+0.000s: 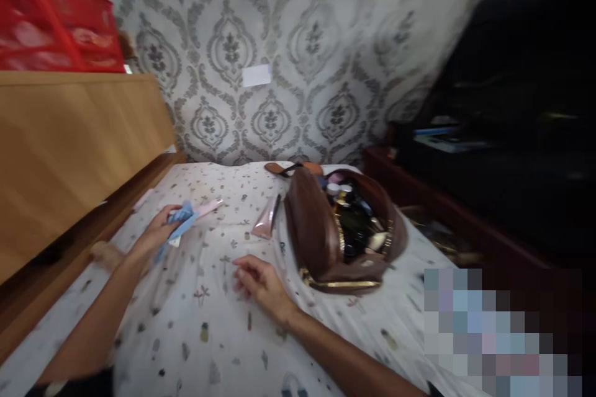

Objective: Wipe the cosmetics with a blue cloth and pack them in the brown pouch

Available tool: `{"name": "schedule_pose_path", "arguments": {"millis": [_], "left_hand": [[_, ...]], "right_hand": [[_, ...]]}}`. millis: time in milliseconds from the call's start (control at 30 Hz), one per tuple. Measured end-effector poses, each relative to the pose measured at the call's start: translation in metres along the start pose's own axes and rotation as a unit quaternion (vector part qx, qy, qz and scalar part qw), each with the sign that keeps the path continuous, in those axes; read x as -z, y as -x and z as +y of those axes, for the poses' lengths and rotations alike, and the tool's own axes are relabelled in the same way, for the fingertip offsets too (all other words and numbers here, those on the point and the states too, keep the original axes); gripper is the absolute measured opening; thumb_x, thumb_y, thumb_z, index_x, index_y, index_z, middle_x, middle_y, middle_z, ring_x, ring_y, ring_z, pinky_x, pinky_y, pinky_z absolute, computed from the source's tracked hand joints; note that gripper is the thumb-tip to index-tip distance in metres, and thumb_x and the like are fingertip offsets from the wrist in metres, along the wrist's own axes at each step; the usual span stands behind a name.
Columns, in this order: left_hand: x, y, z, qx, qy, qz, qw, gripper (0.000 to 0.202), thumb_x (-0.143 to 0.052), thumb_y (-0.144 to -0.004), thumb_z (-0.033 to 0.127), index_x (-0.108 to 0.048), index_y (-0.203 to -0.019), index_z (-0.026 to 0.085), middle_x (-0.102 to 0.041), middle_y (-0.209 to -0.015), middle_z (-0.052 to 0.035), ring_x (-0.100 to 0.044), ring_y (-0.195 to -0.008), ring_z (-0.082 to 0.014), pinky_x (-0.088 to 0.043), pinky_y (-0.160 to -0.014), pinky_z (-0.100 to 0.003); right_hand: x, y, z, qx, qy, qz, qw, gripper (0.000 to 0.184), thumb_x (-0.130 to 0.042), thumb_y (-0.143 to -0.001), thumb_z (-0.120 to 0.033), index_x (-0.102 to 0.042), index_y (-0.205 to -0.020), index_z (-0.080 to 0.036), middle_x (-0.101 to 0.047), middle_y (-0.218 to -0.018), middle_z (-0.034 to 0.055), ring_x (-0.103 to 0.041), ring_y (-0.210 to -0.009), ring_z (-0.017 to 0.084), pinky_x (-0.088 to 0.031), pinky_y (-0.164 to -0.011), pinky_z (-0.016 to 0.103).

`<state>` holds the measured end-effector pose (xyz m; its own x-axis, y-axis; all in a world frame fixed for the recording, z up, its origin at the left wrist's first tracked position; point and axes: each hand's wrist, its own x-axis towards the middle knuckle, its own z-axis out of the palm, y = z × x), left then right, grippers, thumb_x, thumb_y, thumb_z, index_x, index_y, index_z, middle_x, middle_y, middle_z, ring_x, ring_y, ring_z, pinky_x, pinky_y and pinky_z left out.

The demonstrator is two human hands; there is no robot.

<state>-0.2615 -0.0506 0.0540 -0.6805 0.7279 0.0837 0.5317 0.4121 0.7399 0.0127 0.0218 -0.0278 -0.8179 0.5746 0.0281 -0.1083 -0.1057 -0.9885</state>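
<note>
At the left of the head view, my left hand (pixel 161 226) is closed on a light-blue cloth piece (pixel 184 223), gathered at the top and with a small white tag hanging below. Just beyond it lies a pale pink tube (pixel 209 205), partly covered by the cloth. My right hand (pixel 258 282) is over the sheet in the middle, fingers loosely curled and apart, holding nothing that I can see. A pinkish tube with a dark cap (pixel 267 218) lies past it. To the right, a brown bag (pixel 308 229) stands unzipped, with bottles and other small items inside.
A patterned white sheet (pixel 209 310) covers the bed. A wooden cabinet (pixel 79 155) borders the left, with a red basket (pixel 56 18) on top. Behind the bag lies a brown strap (pixel 277 168). A dark shelf edge (pixel 410 198) runs along the right; a wallpapered wall closes the back.
</note>
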Motion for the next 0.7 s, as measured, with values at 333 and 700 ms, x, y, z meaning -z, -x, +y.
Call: {"name": "schedule_pose_path", "arguments": {"millis": [333,700], "left_hand": [[-0.111,0.086,0.064,-0.099,0.174,-0.133,0.971,0.064,-0.067,-0.072,0.061,-0.058,-0.122,0.022,-0.070,-0.112,-0.0080,-0.066,-0.105,-0.0283,-0.052,-0.092,-0.035],[-0.110,0.064,0.018,-0.168,0.163,-0.085,0.969,0.039,-0.063,-0.071,0.045,-0.063,-0.103,0.023,-0.071,-0.095,-0.0052,-0.065,-0.097,-0.0287,-0.051,-0.091,-0.039]], "right_hand": [[0.007,-0.011,0.007,0.000,-0.198,0.082,0.977,0.061,-0.081,-0.067,-0.059,-0.059,-0.115,-0.027,-0.062,-0.097,0.0012,-0.064,-0.080,0.018,-0.053,-0.070,0.033],[0.010,-0.006,-0.004,-0.050,-0.135,0.035,0.989,0.057,-0.081,-0.069,-0.035,-0.062,-0.121,-0.023,-0.061,-0.078,-0.0034,-0.057,-0.051,0.008,-0.035,-0.044,0.018]]}}
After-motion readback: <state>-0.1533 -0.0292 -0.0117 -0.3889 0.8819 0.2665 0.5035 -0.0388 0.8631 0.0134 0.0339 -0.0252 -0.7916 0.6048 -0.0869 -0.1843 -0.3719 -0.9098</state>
